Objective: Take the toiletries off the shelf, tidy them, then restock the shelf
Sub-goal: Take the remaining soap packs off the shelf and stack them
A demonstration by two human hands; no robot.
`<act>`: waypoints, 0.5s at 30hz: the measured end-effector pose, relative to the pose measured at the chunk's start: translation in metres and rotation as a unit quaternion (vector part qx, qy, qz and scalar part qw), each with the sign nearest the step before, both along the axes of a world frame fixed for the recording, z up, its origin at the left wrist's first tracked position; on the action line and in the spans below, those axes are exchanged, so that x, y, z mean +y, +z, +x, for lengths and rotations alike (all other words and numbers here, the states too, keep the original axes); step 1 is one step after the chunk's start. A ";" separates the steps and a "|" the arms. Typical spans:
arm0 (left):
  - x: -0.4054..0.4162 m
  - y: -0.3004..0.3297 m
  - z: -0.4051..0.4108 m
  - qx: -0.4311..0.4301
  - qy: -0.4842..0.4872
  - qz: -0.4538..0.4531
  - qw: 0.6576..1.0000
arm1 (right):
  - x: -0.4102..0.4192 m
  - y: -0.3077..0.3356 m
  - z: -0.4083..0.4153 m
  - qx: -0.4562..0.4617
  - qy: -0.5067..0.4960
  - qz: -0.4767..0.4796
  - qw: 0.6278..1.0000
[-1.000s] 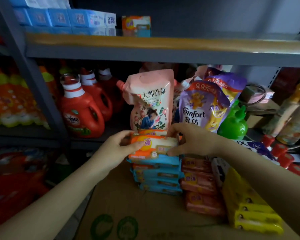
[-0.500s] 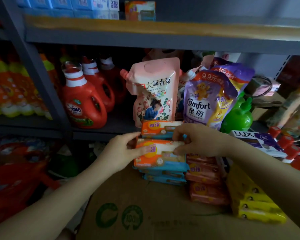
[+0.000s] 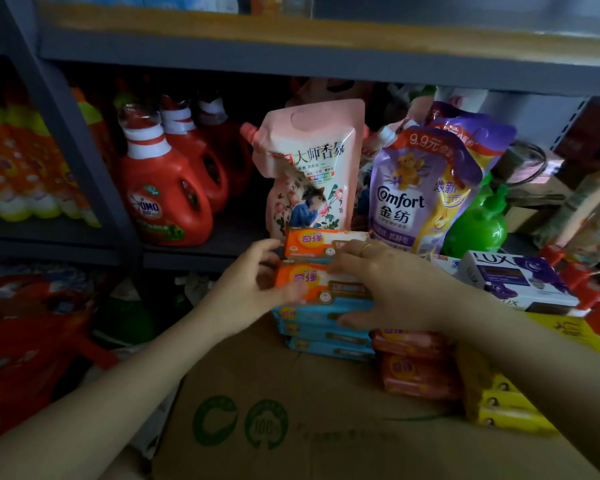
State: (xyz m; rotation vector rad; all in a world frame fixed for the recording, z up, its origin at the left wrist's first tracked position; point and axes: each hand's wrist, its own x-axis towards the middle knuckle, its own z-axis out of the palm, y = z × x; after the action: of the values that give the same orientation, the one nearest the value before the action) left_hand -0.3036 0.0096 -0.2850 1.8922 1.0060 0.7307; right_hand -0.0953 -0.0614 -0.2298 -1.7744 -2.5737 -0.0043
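Soap bar (image 3: 321, 285), judged light and stiff, is held at its ends by left hand (image 3: 253, 289) and right hand (image 3: 385, 285).

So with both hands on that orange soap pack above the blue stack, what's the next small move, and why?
Probably lower the orange soap pack squarely onto the blue stack and release. The left hand and right hand grip its ends just over the stack.
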 end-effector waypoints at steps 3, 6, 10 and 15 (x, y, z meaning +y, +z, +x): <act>-0.004 -0.008 -0.013 0.073 -0.040 0.032 0.996 | -0.001 -0.003 0.002 -0.010 -0.002 0.012 1.000; -0.003 -0.011 -0.013 0.097 -0.019 0.112 0.989 | -0.003 -0.003 0.005 -0.011 -0.006 0.022 1.000; 0.000 -0.010 -0.004 0.097 -0.041 0.184 0.977 | 0.000 0.010 0.013 0.071 -0.001 -0.008 0.997; 0.009 -0.003 0.002 0.119 -0.074 0.195 0.971 | 0.013 0.037 0.016 0.178 -0.008 0.088 0.980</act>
State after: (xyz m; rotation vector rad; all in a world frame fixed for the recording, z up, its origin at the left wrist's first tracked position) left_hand -0.3013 0.0191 -0.2876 2.4145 0.9001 0.6584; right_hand -0.0788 -0.0488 -0.1925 -1.5696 -2.2336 0.0746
